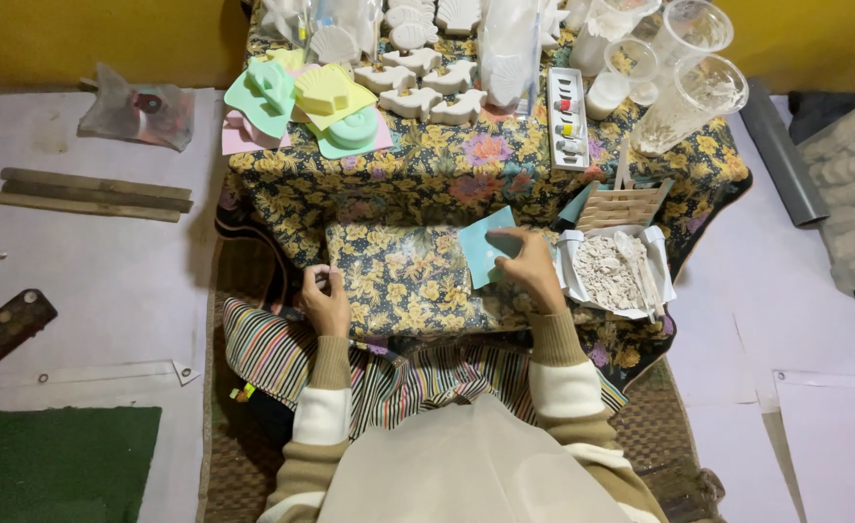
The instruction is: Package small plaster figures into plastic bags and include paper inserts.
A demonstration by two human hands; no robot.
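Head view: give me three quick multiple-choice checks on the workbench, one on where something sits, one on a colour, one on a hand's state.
1. Where is the tray of white plaster chips?
A. By the right hand
B. By the left hand
C. On the green mat

2. What colour is the sheet under the right hand?
A. Red
B. Teal
C. Black

3. What is the left hand doing?
A. Lying open and flat
B. Lifting a clear cup
C. Pinching a small item at the edge of the floral cloth

Answers: 1 A, the tray sits just beyond the right hand. 2 B, the sheet is teal blue. 3 C, the grip is closed on something too small to identify.
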